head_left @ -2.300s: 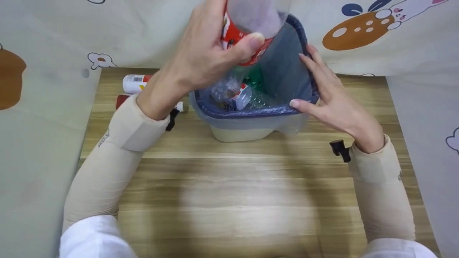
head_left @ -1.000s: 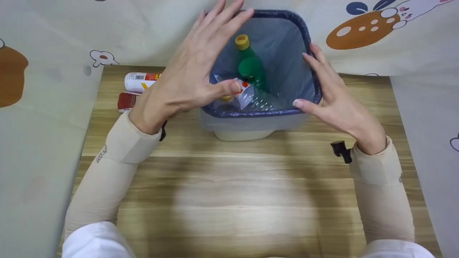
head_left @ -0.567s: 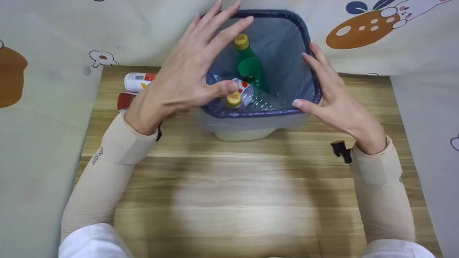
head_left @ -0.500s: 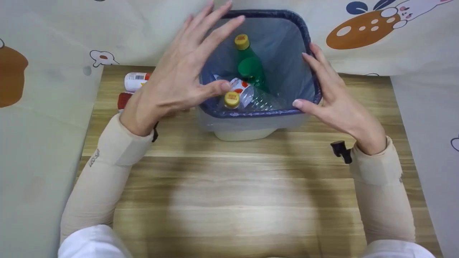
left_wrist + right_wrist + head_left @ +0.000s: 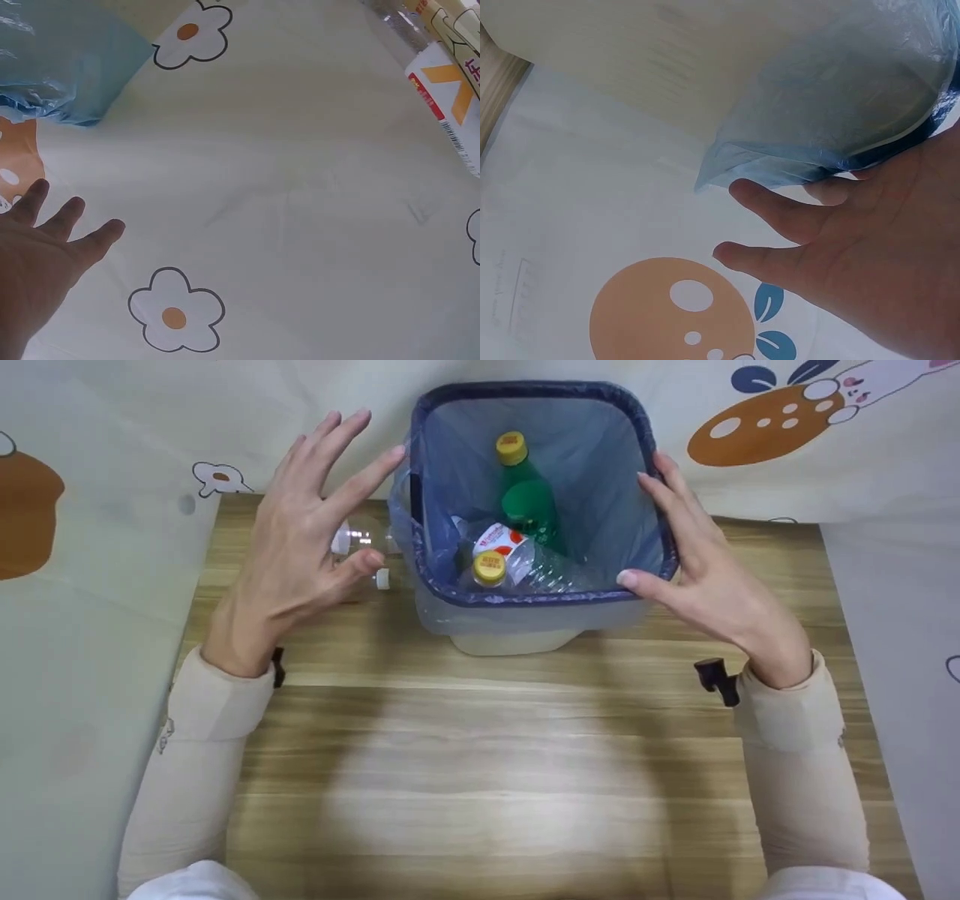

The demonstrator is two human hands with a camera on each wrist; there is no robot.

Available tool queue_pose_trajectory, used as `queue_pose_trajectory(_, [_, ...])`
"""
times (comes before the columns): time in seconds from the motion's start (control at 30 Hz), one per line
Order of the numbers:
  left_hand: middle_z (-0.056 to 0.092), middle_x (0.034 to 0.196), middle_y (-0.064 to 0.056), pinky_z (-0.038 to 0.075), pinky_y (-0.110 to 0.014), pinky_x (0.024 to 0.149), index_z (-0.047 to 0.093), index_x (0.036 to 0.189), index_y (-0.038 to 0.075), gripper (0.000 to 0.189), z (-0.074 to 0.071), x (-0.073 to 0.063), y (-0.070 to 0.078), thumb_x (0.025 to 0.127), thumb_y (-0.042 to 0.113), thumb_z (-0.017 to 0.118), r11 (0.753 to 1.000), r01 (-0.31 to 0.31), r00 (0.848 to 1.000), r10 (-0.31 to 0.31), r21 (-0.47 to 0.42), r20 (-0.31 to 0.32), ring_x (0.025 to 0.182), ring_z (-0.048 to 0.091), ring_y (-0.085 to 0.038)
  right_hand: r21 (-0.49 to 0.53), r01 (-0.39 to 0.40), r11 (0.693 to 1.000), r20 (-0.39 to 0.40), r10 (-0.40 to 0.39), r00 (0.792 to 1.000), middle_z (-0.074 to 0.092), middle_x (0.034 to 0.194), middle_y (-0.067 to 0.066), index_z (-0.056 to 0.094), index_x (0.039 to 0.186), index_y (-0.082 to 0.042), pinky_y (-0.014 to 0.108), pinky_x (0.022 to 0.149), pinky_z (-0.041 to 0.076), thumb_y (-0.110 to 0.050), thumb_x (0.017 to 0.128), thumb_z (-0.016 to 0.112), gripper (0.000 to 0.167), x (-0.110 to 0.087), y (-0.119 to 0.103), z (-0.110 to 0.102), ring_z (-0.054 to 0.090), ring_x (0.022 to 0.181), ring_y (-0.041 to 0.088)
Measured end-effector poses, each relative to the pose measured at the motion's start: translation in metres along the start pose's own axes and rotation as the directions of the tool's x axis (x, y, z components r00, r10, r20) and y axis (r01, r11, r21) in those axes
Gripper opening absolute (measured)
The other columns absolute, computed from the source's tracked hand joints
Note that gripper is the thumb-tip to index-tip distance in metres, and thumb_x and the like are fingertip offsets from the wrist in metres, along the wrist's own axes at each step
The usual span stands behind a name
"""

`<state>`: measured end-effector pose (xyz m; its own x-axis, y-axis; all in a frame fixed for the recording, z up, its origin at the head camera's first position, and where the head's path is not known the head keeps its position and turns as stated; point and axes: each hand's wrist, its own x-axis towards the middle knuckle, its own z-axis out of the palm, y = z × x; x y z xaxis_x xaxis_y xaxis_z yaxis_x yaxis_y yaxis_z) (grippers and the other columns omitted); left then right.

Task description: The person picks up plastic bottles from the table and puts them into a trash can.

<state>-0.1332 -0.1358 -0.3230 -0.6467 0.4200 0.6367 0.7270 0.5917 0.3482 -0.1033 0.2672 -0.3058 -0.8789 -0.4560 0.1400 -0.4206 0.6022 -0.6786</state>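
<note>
A cream trash bin (image 5: 517, 643) lined with a bluish plastic bag (image 5: 607, 442) stands at the table's back. Inside lie a green bottle (image 5: 527, 499) with a yellow cap, a clear bottle with a yellow cap (image 5: 489, 568), and other clear plastic with a red-and-white label (image 5: 500, 541). My right hand (image 5: 709, 559) grips the bin's right rim, thumb and two fingertips over the edge. In the right wrist view two fingers (image 5: 769, 259) extend outside the bag. Left of the bin, my left hand (image 5: 292, 536) holds nothing, fingers spread above a clear bottle (image 5: 364, 535) lying on the table.
A small white cap (image 5: 382, 579) shows beside my left thumb. In the left wrist view a white printed container (image 5: 446, 105) lies at the upper right. Patterned fabric (image 5: 135, 427) hangs behind and on both sides of the wooden table (image 5: 487, 750).
My left hand held a red-labelled clear bottle over the bin, let it go inside, then moved left off the bin with fingers spread. The right hand stays at the rim.
</note>
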Motion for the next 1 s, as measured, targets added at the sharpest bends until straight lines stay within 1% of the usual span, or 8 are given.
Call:
queue_pose_trajectory(0.17, [0.038, 0.156, -0.014, 0.016, -0.055, 0.118, 0.050, 0.147, 0.023, 0.091, 0.000, -0.004, -0.004, 0.086, 0.085, 0.023, 1.000, 0.003, 1.000, -0.002, -0.024, 0.004, 0.145, 0.028, -0.036, 0.011, -0.009, 1.000, -0.006, 0.009, 1.000, 0.000, 0.167, -0.004, 0.022, 0.158, -0.018, 0.052, 0.121, 0.008, -0.034, 0.089, 0.071, 0.086, -0.002, 0.002, 0.002, 0.002, 0.151, 0.013])
queue_pose_trajectory(0.3, [0.039, 0.155, -0.014, 0.018, -0.055, 0.117, 0.048, 0.147, 0.021, 0.092, 0.000, -0.010, -0.007, 0.086, 0.085, 0.024, 0.999, 0.016, 1.000, -0.016, -0.042, -0.004, 0.145, 0.029, -0.037, -0.001, 0.010, 1.000, -0.007, -0.010, 1.000, 0.002, 0.167, -0.002, 0.023, 0.158, -0.016, 0.052, 0.120, 0.008, -0.035, 0.089, 0.071, 0.086, -0.001, 0.002, 0.002, 0.003, 0.151, 0.014])
queue_pose_trajectory(0.5, [0.042, 0.153, -0.014, 0.019, -0.057, 0.117, 0.050, 0.146, 0.022, 0.091, 0.000, -0.021, -0.017, 0.084, 0.086, 0.032, 1.000, 0.005, 1.000, -0.005, -0.003, -0.009, 0.144, 0.031, -0.037, 0.011, 0.003, 1.000, -0.006, -0.003, 1.000, 0.002, 0.167, -0.001, 0.022, 0.158, -0.014, 0.046, 0.121, 0.009, -0.033, 0.090, 0.071, 0.086, 0.000, 0.000, 0.000, 0.001, 0.151, 0.013])
queue_pose_trajectory(0.63, [0.043, 0.152, -0.013, 0.017, -0.058, 0.117, 0.051, 0.146, 0.023, 0.090, 0.003, -0.035, -0.027, 0.083, 0.086, 0.037, 0.999, -0.005, 1.000, 0.005, 0.046, -0.003, 0.144, 0.032, -0.036, 0.020, 0.002, 1.000, -0.003, -0.002, 1.000, 0.001, 0.167, 0.002, 0.022, 0.158, -0.011, 0.045, 0.121, 0.010, -0.028, 0.090, 0.071, 0.086, 0.001, -0.002, 0.000, 0.001, 0.152, 0.015])
queue_pose_trajectory(0.8, [0.040, 0.154, -0.013, 0.015, -0.058, 0.118, 0.046, 0.149, 0.022, 0.091, 0.010, -0.058, -0.045, 0.082, 0.083, 0.045, 0.993, 0.012, 0.999, -0.018, 0.115, 0.047, 0.143, 0.033, -0.037, 0.026, 0.005, 1.000, 0.007, -0.005, 1.000, 0.001, 0.167, 0.001, 0.023, 0.158, -0.013, 0.044, 0.121, 0.011, -0.025, 0.089, 0.072, 0.085, 0.003, -0.001, 0.000, 0.002, 0.152, 0.016])
queue_pose_trajectory(0.87, [0.038, 0.156, -0.013, 0.015, -0.058, 0.118, 0.042, 0.151, 0.022, 0.091, 0.013, -0.067, -0.055, 0.082, 0.080, 0.050, 0.988, 0.020, 0.996, -0.033, 0.155, 0.085, 0.143, 0.033, -0.037, 0.026, 0.009, 1.000, 0.008, -0.009, 1.000, 0.001, 0.167, 0.001, 0.023, 0.158, -0.014, 0.043, 0.121, 0.010, -0.024, 0.089, 0.072, 0.085, 0.002, 0.000, 0.000, 0.002, 0.152, 0.016])
queue_pose_trajectory(0.93, [0.036, 0.157, -0.013, 0.014, -0.058, 0.118, 0.040, 0.153, 0.022, 0.092, 0.016, -0.076, -0.064, 0.081, 0.079, 0.054, 0.983, 0.044, 0.989, -0.068, 0.178, 0.128, 0.143, 0.032, -0.037, 0.023, 0.008, 1.000, 0.006, -0.008, 1.000, 0.001, 0.167, 0.000, 0.023, 0.158, -0.014, 0.041, 0.120, 0.010, -0.023, 0.089, 0.073, 0.085, 0.002, 0.001, 0.000, 0.001, 0.152, 0.015])
queue_pose_trajectory(1.0, [0.034, 0.158, -0.012, 0.013, -0.057, 0.119, 0.038, 0.154, 0.024, 0.093, 0.018, -0.084, -0.070, 0.080, 0.076, 0.058, 0.979, 0.083, 0.978, -0.115, 0.186, 0.172, 0.144, 0.030, -0.036, 0.024, 0.003, 1.000, 0.007, -0.003, 1.000, 0.001, 0.167, 0.000, 0.023, 0.158, -0.014, 0.042, 0.120, 0.010, -0.024, 0.089, 0.072, 0.086, 0.000, 0.001, 0.000, 0.001, 0.152, 0.016])
